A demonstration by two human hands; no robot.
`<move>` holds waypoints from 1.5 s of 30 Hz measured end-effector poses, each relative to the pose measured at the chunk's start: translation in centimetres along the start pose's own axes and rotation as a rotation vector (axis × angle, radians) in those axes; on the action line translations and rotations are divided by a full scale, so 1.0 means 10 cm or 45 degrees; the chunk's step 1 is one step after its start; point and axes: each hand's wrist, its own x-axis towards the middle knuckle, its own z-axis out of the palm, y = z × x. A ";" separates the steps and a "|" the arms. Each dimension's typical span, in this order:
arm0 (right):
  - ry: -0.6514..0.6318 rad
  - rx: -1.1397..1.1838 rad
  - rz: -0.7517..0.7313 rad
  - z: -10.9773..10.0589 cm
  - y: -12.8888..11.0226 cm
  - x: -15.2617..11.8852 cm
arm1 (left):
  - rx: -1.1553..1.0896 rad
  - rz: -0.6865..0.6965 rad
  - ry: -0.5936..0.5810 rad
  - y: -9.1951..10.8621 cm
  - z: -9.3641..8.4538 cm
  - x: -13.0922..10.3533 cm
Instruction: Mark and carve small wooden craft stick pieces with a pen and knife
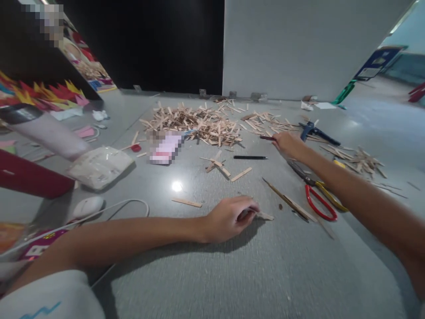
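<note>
My left hand is low over the table, fingers closed in a pinch on a short flat wooden stick. Farther out on the right, my right hand grips a slim dark reddish object; its kind cannot be made out. Just left of that hand lies a black pen. Scissors with red and yellow handles rest below my right forearm, partly hidden by it. Beside them is a pointed brass-coloured tool. Single wooden sticks and a small crossed stack of sticks lie between the hands.
A large heap of wooden sticks stretches across the back, before an upright panel. Blue-handled pliers and more sticks are at right. At left are a dark red cylinder, a plastic packet and a white mouse.
</note>
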 end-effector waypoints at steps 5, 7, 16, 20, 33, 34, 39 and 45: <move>-0.030 -0.010 0.008 0.02 -0.02 -0.04 | 0.059 0.010 -0.002 -0.01 0.01 -0.02; -0.019 0.014 0.008 0.02 -0.02 -0.12 | 0.095 0.034 -0.007 -0.02 0.02 -0.03; 0.227 0.167 0.049 -0.05 -0.04 -0.89 | 0.356 0.073 -0.210 0.01 0.02 -0.07; 0.513 0.364 0.070 -0.17 -0.09 -1.39 | 0.439 0.262 -0.184 0.03 0.01 -0.06; 0.628 0.555 -0.302 0.12 -0.49 -2.29 | 0.473 0.218 -0.107 0.05 -0.06 -0.05; 0.630 0.556 -0.313 0.14 -0.48 -2.28 | 0.478 0.216 -0.120 0.04 -0.06 -0.05; 0.609 0.597 -0.353 0.22 -0.48 -2.24 | 0.472 0.202 -0.216 0.02 -0.03 -0.04; 0.592 0.625 -0.377 0.21 -0.50 -2.23 | 0.454 0.299 -0.275 0.03 -0.04 -0.03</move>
